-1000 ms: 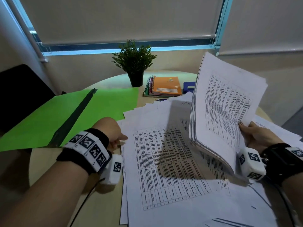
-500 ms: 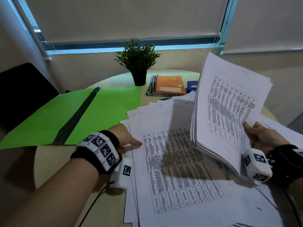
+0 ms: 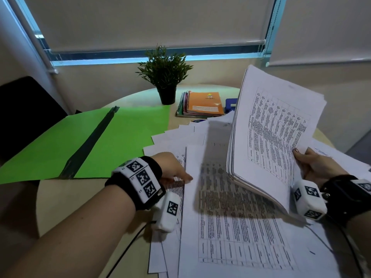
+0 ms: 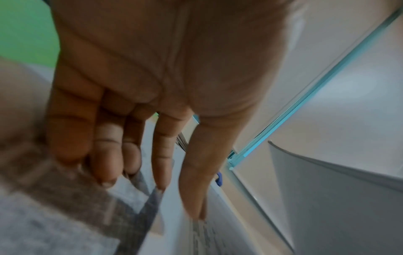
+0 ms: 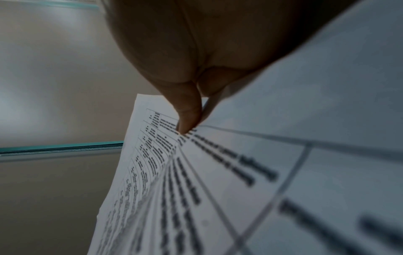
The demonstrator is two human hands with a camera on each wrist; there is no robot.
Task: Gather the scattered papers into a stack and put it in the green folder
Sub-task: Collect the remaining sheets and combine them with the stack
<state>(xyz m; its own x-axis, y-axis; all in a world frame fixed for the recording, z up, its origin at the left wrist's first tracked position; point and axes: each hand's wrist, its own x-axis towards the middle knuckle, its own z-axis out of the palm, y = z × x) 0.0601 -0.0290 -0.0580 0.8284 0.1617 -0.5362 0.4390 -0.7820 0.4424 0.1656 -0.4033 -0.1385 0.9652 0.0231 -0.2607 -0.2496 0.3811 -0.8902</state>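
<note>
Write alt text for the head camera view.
A person's right hand holds a tilted sheaf of printed pages above loose papers spread over a round table, while the left hand reaches onto them. An open green folder lies left.

**Free room and obstacles on the desk**

Loose papers (image 3: 230,227) cover the desk's near right part, overlapping in a fan toward the middle. A raised stack (image 3: 275,133), held tilted by the right hand (image 3: 315,167), stands like a wall over the right side and blocks passage across it. The left hand (image 3: 172,169) lies flat at the papers' left edge. The open green folder (image 3: 124,137) lies flat over the left part, low enough to pass above. At the far edge stand a potted plant (image 3: 164,77), notebooks (image 3: 202,104) and a blue object (image 3: 230,104). Bare desk (image 3: 66,199) shows along the near left edge.
</note>
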